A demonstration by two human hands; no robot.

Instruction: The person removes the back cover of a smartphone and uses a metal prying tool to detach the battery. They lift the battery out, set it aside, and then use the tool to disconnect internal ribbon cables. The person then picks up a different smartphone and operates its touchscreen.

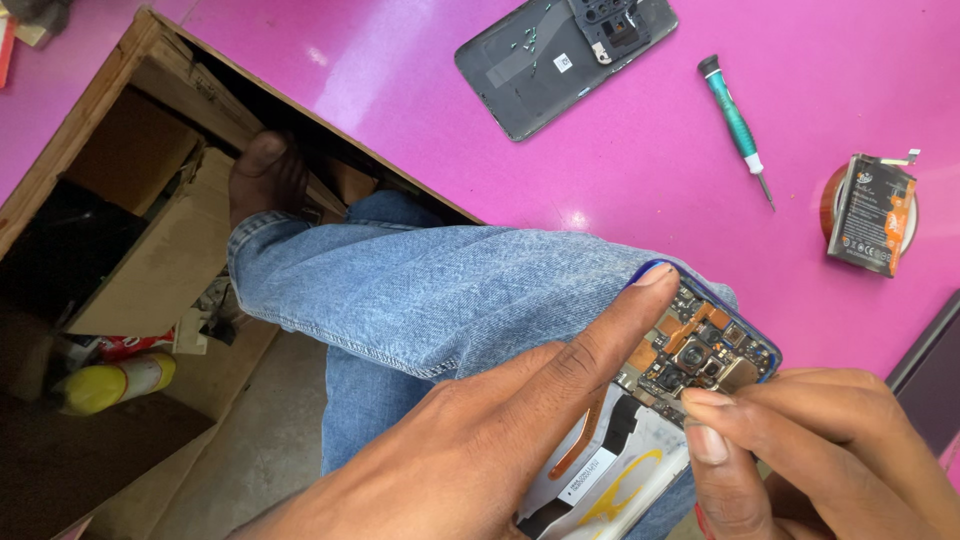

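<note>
While it rests on the denim-clad knee, the opened blue-rimmed phone w/ bare circuit board looks light, thin, stiff but fragile: better to hold by the rim edges, not the board or the orange flex. Long axis runs from lower-left to upper-right, camera end up-right. Left hand: index stretched, tip pressing the top corner, other fingers curled. Right hand: thumb & finger pinched at the board edge; what they grip I cannot tell. Green screwdriver lies apart on the pink table.
</note>
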